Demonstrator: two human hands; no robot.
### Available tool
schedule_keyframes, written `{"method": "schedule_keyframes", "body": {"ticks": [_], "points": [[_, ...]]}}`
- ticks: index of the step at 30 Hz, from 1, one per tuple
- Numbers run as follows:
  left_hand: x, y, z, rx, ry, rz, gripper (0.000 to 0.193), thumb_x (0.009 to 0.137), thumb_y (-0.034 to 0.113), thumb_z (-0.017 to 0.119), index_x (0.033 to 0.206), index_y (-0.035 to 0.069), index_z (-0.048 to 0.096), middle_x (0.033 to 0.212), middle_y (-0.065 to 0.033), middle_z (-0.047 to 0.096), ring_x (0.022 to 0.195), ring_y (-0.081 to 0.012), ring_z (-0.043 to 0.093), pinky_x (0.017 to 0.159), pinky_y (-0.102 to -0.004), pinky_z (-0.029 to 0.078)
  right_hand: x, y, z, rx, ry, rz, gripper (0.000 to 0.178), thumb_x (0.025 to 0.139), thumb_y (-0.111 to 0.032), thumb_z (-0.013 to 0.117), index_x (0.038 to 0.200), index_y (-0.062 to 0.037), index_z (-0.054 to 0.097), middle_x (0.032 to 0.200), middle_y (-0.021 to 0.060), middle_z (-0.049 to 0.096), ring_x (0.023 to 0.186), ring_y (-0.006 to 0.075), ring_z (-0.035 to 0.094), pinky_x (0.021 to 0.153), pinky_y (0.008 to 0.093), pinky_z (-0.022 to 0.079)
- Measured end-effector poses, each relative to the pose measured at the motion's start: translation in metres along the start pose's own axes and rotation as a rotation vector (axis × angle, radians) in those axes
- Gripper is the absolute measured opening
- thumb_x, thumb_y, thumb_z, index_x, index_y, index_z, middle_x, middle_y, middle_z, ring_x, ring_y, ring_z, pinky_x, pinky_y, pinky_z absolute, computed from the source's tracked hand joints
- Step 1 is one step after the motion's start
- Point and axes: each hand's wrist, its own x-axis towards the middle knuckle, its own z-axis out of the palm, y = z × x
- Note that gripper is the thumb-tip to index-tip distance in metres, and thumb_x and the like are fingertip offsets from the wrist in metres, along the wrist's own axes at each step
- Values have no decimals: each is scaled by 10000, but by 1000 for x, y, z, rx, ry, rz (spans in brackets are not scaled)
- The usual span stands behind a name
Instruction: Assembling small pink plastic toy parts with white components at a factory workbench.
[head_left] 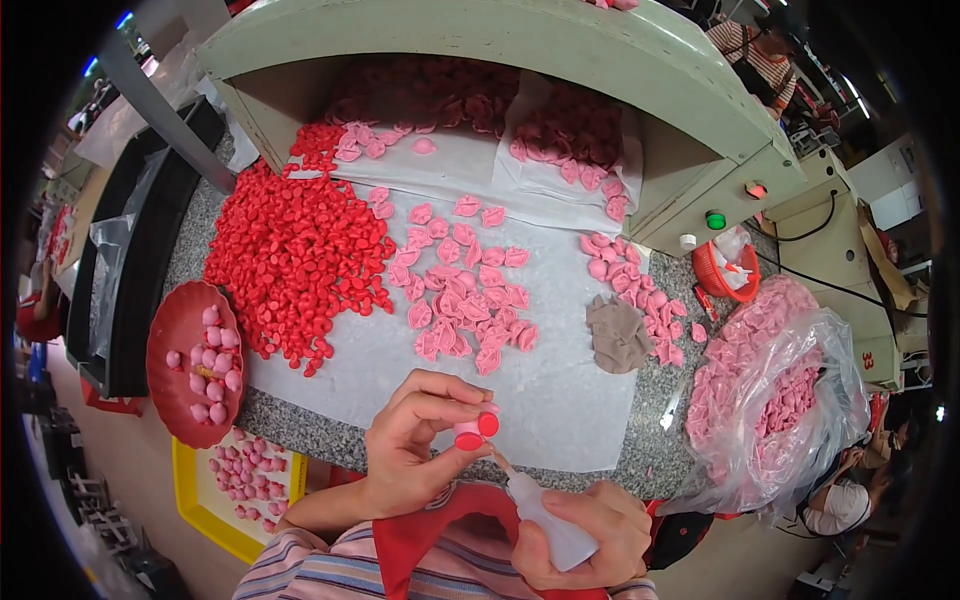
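Between the fingertips of my left hand is a small pink piece with two red oval ends. My right hand is wrapped round a white squeeze bottle. The bottle's thin nozzle points up and left, its tip at or very near the red ovals; I cannot tell whether it touches. Beyond my hands, loose folded pink pieces lie on a white sheet. To their left is a large heap of small red oval pieces.
A pale green machine housing arches over the back. At left are a red scalloped dish, a black tray and a yellow tray. At right are a grey-brown cloth, a red basket and a plastic bag of pink pieces.
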Motion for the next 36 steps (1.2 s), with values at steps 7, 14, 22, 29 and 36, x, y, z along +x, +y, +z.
{"method": "schedule_keyframes", "body": {"ticks": [7, 14, 22, 29, 36], "points": [[0, 0, 0, 6, 3, -1, 411, 601, -162, 657, 943, 13, 510, 1033, -140, 458, 1003, -260, 512, 845, -356, 445, 1, -3, 1, -14, 7, 12, 306, 619, -139, 675, 867, -5, 556, 566, 6, 535, 371, 97, 465, 359, 203, 370], [-2, -1, -3, 11, 8, -11, 405, 602, -160, 659, 940, 10, 513, 1028, -141, 463, 1000, -262, 514, 840, -353, 446, 10, -1, 1, 29, -13, -17, 300, 616, -133, 675, 873, -29, 562, 573, 9, 543, 372, 101, 457, 358, 204, 364], [0, 1, -1, 19, -5, -19, 390, 606, -155, 660, 933, 5, 518, 1027, -142, 464, 998, -263, 514, 839, -354, 445, 3, -5, 0, -38, -22, -15, 328, 615, -134, 674, 902, -27, 557, 554, 4, 521, 372, 99, 444, 363, 200, 353], [-1, -2, -3, 9, -24, -24, 396, 622, -182, 629, 952, -4, 502, 1048, -148, 446, 1024, -260, 502, 833, -333, 467, 11, -2, -2, -5, -17, -64, 318, 608, -135, 678, 886, -28, 565, 534, -6, 494, 366, 94, 428, 360, 198, 337], [-1, -2, -3, 14, -7, -30, 406, 608, -176, 641, 946, 5, 509, 1038, -143, 455, 1008, -260, 509, 839, -350, 453, 10, 0, 1, 12, 2, -49, 313, 610, -138, 677, 882, -31, 567, 523, -7, 486, 363, 95, 424, 359, 200, 332]]}}
